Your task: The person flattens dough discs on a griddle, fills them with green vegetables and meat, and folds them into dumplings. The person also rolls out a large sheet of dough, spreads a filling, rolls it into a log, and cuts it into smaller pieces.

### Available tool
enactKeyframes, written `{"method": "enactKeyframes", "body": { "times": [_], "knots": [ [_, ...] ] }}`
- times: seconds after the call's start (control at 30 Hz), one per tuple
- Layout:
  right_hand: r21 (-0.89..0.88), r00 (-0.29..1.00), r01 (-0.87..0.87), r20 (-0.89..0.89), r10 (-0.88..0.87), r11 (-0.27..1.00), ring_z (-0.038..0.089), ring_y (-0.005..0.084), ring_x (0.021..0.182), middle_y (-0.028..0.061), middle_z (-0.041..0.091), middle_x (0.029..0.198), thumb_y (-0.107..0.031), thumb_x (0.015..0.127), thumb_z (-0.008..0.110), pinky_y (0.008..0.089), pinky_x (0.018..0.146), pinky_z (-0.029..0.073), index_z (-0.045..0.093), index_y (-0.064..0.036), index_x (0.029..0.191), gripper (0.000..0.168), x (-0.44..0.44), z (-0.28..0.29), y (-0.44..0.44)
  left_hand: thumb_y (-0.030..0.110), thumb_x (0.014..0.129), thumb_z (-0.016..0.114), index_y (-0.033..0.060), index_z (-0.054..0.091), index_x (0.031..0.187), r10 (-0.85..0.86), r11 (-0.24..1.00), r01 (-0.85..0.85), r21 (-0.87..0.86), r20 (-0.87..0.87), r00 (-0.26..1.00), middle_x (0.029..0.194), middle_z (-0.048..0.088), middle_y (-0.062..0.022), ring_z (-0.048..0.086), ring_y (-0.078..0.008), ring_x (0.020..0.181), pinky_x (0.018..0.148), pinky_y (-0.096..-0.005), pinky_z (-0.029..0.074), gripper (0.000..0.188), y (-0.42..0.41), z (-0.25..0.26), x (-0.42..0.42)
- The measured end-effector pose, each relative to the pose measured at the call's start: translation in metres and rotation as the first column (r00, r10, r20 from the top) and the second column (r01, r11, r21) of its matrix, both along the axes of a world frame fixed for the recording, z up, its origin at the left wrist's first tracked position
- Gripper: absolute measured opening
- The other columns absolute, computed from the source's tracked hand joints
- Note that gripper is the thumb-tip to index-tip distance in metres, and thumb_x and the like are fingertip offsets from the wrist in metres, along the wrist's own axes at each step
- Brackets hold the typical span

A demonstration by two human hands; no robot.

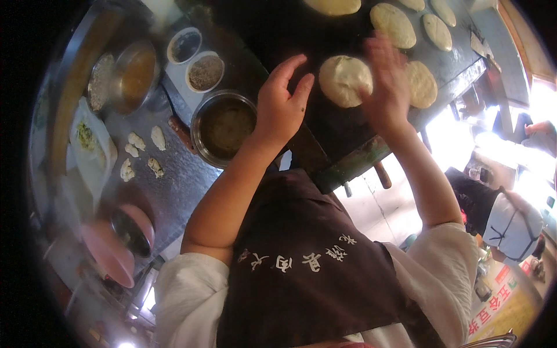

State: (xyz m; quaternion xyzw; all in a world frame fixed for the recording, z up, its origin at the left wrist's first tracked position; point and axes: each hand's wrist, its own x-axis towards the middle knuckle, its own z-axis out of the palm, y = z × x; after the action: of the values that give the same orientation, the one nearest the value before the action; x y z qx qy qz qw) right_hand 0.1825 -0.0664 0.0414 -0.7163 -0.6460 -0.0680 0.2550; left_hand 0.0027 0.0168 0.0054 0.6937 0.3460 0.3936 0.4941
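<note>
A round of pale dough [343, 82] lies on the dark griddle [278, 26] between my two hands, its top creased. Just left of it my left hand [285, 98] hovers, thumb and fingers apart, holding nothing. My right hand [388, 87] is blurred at the round's right side, fingers stretched away from me. Its thumb overlaps the dough's edge; whether it presses there I cannot tell. Beyond that hand lies a flatter dough round [421, 85], and farther off an oval one [393, 26]. Smaller flat pieces, one of them an oval [437, 32], sit near the griddle's far right.
A metal pot of liquid [226, 128] stands left of the griddle, beside a bowl of ground seasoning [205, 72]. Several dough scraps [136, 141] lie on the metal counter [187, 191]. Pink basins [109, 252] are at lower left. At right, another person [513, 222] bends over.
</note>
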Motion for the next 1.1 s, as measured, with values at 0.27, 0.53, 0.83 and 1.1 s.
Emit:
{"method": "enactKeyframes", "body": {
  "times": [0.27,0.53,0.83,1.1],
  "knots": [
    [-0.035,0.871,0.081,-0.483,-0.088,0.996,0.06,0.0276,0.093,0.0119,0.059,0.107,0.001,0.077,0.058,0.0353,0.078,0.049,0.061,-0.007,0.108,0.032,-0.009,0.007,-0.014,-0.002,0.075,0.065,0.0025,0.062,0.1,-0.124,0.946,0.154,0.286,-0.123,0.985,0.098,0.061,-0.0113,0.061,-0.0254,0.088,0.075,-0.0321,0.05,0.026,0.012,0.009,0.013],
    [-0.022,0.958,0.136,-0.253,-0.137,0.991,0.061,0.0274,0.073,0.0097,0.06,0.087,-0.002,0.075,0.062,0.0349,0.065,0.05,0.065,-0.005,0.084,0.01,-0.027,-0.02,-0.014,-0.004,0.07,0.067,0.002,0.064,0.092,-0.238,0.871,0.305,0.384,-0.213,0.948,0.092,0.059,-0.0114,0.061,-0.026,0.083,0.071,-0.0319,0.051,0.023,0.01,0.011,0.035],
    [-0.215,0.971,0.17,-0.132,-0.201,0.962,0.038,0.0366,0.127,0.0203,0.043,0.134,-0.011,0.079,0.063,0.0476,0.102,0.033,0.045,-0.003,0.127,0.052,-0.049,-0.022,-0.04,0.011,0.082,0.06,0.0024,0.055,0.116,-0.294,0.71,0.463,0.531,-0.374,0.88,0.125,0.049,-0.017,0.047,-0.0342,0.117,0.098,-0.0405,0.039,0.035,0.018,0.006,0.034],
    [-0.278,0.988,0.0,-0.148,-0.043,0.961,0.032,0.0326,0.133,0.0168,0.037,0.141,-0.021,0.089,0.051,0.0502,0.108,0.023,0.04,-0.003,0.134,0.05,-0.028,-0.026,-0.027,0.019,0.091,0.051,-0.0008,0.029,0.139,-0.247,0.741,0.511,0.435,-0.53,0.811,0.143,0.032,-0.0201,0.029,-0.0352,0.133,0.109,-0.0429,0.025,0.056,0.008,-0.006,0.021]
  ]
}}
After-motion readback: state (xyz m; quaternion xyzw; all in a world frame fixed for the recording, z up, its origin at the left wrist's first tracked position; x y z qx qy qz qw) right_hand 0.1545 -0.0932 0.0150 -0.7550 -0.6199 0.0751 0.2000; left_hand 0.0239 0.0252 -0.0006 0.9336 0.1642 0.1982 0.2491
